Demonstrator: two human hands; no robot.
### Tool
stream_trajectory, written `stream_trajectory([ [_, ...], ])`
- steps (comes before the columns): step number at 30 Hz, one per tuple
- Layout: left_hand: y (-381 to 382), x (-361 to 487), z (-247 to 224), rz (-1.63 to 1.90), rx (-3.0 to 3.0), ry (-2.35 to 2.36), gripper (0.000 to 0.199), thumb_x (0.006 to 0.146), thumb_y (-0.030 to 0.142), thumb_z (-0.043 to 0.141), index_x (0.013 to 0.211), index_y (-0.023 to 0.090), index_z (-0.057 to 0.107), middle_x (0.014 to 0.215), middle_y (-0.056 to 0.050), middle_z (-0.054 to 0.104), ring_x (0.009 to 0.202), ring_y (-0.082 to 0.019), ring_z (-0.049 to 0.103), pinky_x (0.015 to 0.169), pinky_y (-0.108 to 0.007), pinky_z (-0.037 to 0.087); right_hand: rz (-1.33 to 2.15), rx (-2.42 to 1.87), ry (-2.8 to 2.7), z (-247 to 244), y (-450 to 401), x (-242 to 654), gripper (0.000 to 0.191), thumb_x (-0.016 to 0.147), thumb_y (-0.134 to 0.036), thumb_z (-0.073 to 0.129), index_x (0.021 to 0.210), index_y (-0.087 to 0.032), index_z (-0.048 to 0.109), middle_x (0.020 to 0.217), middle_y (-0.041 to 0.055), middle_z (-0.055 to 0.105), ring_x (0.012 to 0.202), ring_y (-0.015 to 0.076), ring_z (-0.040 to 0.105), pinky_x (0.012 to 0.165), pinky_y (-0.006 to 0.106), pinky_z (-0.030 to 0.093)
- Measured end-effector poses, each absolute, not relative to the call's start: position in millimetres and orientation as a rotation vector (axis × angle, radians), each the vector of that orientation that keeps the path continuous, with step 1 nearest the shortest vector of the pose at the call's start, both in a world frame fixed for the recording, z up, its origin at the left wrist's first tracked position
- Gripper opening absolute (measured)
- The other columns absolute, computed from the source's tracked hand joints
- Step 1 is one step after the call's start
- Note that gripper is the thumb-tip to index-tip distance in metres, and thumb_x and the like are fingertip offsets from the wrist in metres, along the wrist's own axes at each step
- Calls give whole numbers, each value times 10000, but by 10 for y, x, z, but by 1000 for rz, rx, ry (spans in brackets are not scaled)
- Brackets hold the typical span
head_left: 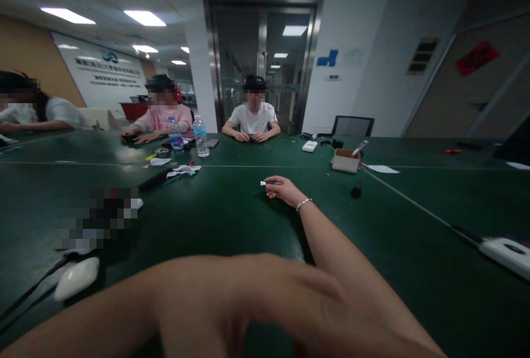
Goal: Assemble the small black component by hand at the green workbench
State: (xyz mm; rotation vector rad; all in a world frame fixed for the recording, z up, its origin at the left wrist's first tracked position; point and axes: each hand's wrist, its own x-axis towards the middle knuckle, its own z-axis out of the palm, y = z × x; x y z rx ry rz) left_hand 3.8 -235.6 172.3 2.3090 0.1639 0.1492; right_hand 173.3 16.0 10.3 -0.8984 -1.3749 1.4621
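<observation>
My right hand [282,191] reaches out over the green table [232,214], a silver bracelet [304,204] round its wrist. Pinched between its thumb and fingers is a small slim dark object with a whitish tip [263,183] that points left; its kind is too small to make out. Close to the camera, my left hand [248,286] is large and blurred, coming from the lower left. It overlaps my right forearm in the picture, and I cannot tell whether they touch. Its fingers are smeared and partly hidden.
Two water bottles [201,136] stand at the back left, near a roll of tape [161,151] and crumpled paper [184,170]. A small box [346,160] sits back right, a black item [356,188] before it. A white mouse-like object [78,278] lies left. Several people sit opposite.
</observation>
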Motion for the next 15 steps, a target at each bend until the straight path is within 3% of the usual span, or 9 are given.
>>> stream_trajectory([
  [4, -1533, 90, 1345, 475, 2303, 391, 514, 742, 398, 618, 1235, 272, 546, 1171, -50, 560, 905, -155, 574, 749, -241, 460, 1425, -889, -1401, 124, 127, 1741, 216, 690, -102, 694, 890, -124, 618, 617, 7, 632, 515, 95, 588, 501, 199, 502],
  [9, -260, -7, 871, 1047, 2256, 1085, 338, 715, 320, 638, 1023, 185, 663, 1017, -78, 590, 864, -170, 565, 838, -308, 436, 1473, -852, -1350, 127, 116, 1734, 189, 716, -70, 664, 890, -112, 602, 612, 14, 623, 492, 89, 584, 506, 204, 509],
  [12, 156, -10, 711, 1263, 1986, 1293, 270, 743, 306, 616, 956, 146, 656, 942, -88, 624, 870, -187, 572, 830, -301, 431, 1496, -872, -1311, 127, 130, 1730, 172, 764, -13, 582, 908, -106, 582, 624, 28, 628, 483, 89, 594, 479, 189, 508],
  [15, 270, 72, 501, 1225, 1631, 1351, 284, 790, 368, 564, 958, 146, 624, 960, -105, 629, 806, -181, 588, 719, -290, 456, 1513, -866, -1310, 129, 139, 1729, 181, 798, 11, 516, 923, -106, 572, 638, 33, 635, 496, 93, 611, 476, 182, 515],
])
